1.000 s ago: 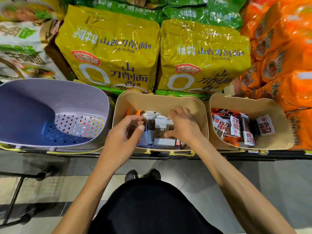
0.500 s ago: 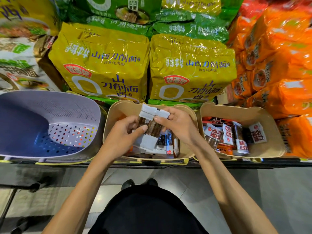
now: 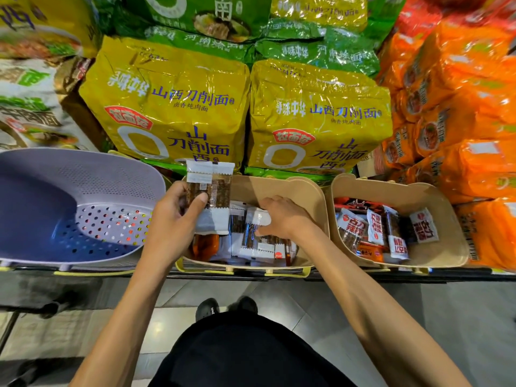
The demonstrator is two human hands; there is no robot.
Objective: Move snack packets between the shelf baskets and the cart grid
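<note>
Snack packets [image 3: 210, 191]: stack clamped in your left fingers [image 3: 199, 198], likely for one carry; right fingers [image 3: 269, 203] pinch next packet [image 3: 258, 219] just beside

Lilac basket [image 3: 83, 174], dotted hole pattern. Beige baskets [image 3: 279, 188]. Held packets [image 3: 209, 188] brown, white ends; loose packets [image 3: 251, 236] same, some orange. Right-basket packets [image 3: 374, 230] red-white. Yellow bags [image 3: 173, 88], blue lettering; green bags [image 3: 321, 51]; orange packs [image 3: 460, 107].

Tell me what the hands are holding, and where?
The left hand grips snack packets around their middle; the right hand pinches another packet's white end.
</note>
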